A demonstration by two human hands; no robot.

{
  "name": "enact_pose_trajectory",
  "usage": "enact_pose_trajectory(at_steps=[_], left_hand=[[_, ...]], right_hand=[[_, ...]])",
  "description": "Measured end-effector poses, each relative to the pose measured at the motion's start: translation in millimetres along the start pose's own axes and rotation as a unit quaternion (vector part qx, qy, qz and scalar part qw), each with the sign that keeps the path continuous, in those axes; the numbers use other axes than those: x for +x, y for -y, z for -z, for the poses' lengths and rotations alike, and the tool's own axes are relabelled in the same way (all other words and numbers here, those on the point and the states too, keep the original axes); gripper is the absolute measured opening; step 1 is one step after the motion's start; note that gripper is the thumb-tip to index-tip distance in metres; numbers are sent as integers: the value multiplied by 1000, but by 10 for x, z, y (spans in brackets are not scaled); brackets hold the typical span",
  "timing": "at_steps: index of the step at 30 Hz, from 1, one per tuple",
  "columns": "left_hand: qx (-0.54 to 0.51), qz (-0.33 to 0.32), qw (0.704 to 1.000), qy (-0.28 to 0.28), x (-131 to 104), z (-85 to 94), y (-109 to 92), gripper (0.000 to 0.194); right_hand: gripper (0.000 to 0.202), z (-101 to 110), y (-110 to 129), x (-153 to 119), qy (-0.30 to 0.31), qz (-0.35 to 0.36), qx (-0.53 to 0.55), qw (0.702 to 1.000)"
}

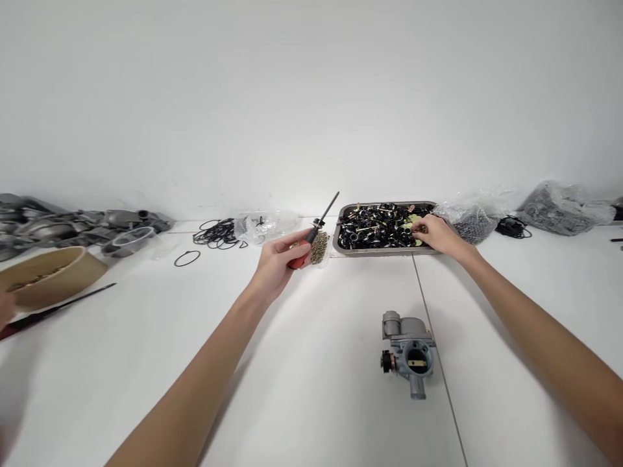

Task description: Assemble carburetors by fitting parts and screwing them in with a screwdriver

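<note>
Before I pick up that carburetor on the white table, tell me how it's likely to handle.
The carburetor looks like cast metal, so it should feel rigid and rather heavy for its size. Its uneven outline, with a spout and a black fitting sticking out, suggests it might rock or tip if pushed but probably wouldn't roll far.

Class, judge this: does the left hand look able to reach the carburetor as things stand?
Probably yes: only bare white tabletop lies between the left hand and the carburetor, though the red-handled screwdriver it holds may hinder a grasp.
</note>
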State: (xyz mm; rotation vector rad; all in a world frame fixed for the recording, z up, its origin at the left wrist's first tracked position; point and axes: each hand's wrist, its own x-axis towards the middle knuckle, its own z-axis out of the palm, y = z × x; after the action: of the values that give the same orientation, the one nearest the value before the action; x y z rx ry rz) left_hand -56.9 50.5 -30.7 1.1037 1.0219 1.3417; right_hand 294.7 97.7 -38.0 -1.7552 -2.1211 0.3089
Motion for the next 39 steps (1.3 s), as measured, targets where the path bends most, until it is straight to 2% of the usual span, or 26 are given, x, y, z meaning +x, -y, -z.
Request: enact_pose_trajectory(at_steps=[3,6,13,21,28,39], left_hand=[[-46,-35,997,-59,93,161,-68,38],[-125,-46,985,-113,185,323,-83,29],[-152,-77,971,-165,321,620,17,24],[-96,-98,977,-164,351,642,138,31],[-57,-105,981,-153,368,638,199,39],[-13,-131,982,-138,372,675,202,30]], right_hand=[[13,-88,-64,49,0,2,-1,1000],[11,-92,-105,76,5,1,6,1000],[8,-93,-132,55,-14,-18,39,999],[18,-96,-134,3,-40,-41,110,992],[23,-113,-154,9,-77,-55,129,987],[20,-67,-53,-28,-137,-79,151,976]])
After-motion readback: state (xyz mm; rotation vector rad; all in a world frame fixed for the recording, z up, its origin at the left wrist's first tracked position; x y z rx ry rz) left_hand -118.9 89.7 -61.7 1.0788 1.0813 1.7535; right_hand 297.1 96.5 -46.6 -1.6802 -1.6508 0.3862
